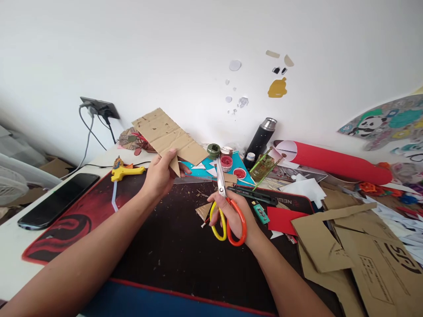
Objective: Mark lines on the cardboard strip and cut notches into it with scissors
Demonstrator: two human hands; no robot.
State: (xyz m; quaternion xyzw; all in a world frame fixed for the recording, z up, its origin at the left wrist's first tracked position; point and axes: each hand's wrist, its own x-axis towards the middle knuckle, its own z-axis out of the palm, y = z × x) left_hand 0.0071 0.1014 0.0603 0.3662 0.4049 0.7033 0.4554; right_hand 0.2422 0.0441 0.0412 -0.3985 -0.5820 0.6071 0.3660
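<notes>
My left hand (161,171) grips a flat piece of brown cardboard (170,136) by its lower edge, thumb on top, and holds it up over the desk. A narrow cardboard flap points down beside the thumb. In my right hand (236,211) is a pair of scissors (222,180) with one yellow and one orange-red handle loop. Their blades point up and away from me, look closed together, and stay apart from the cardboard. Below both hands lies a dark desk mat (185,246) with a red border, sprinkled with small scraps.
A yellow glue gun (127,172) and a black phone (59,200) lie at left. Paint jars (226,163), a black thermos (262,136) and a red paper roll (337,160) stand or lie along the wall. Cardboard sheets (370,264) pile up at right, near a green-and-black cutter (253,193).
</notes>
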